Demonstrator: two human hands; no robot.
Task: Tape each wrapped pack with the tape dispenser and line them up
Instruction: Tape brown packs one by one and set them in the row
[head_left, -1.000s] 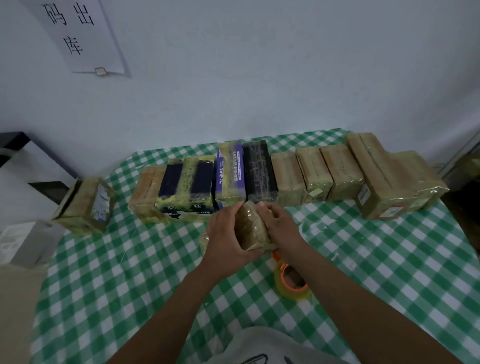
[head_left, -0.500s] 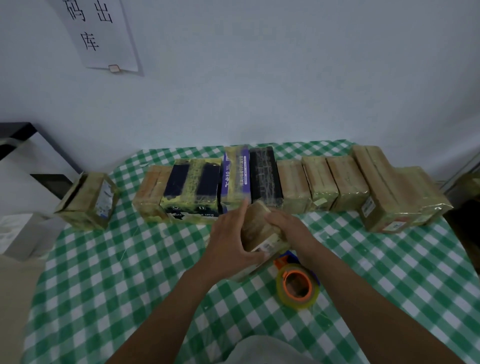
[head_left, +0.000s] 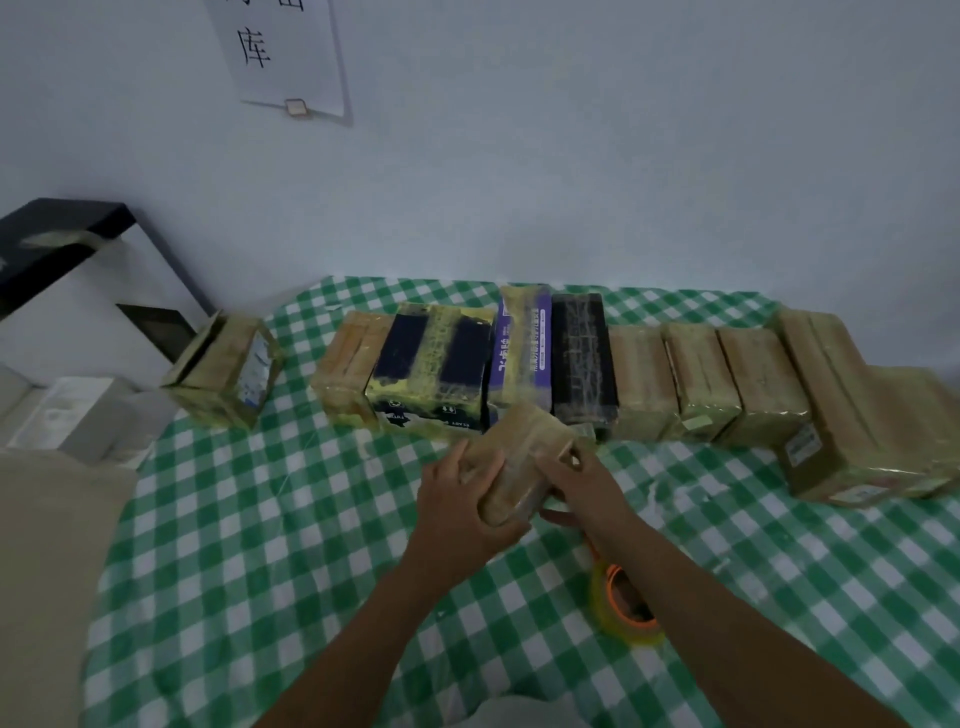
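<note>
Tape dispenser (head_left: 626, 608): Nearest the person, an orange-cored roll lying flat on the green-checked bench (head_left: 249, 571), partly hidden under the right forearm.

Left hand (head_left: 457, 501): Clamped on the near left side of the pack, thumb lying over its top face.

Right hand (head_left: 584, 480): Fingers (head_left: 558, 460) curled onto the pack's right edge near its far end, pinching the wrapping.

Pack in hand (head_left: 519, 457): A tan, glossy-wrapped pack held between both hands just in front of the row. Whether its near end touches the bench cannot be told.

Long axis: Points away from the person and slightly right, with the far end tipped up.

Deciding relation: The dispenser lies behind the pack, toward the person and to the right, so the right hand is the nearer one to fetch it. The left hand could probably hold the pack alone.

Row of packs (head_left: 644, 374): Set side by side across the far bench, directly beyond the held pack.

Lone pack (head_left: 223, 369): Stands apart at the bench's far left corner.

Wall: A paper sign (head_left: 291, 52) hangs above.
</note>
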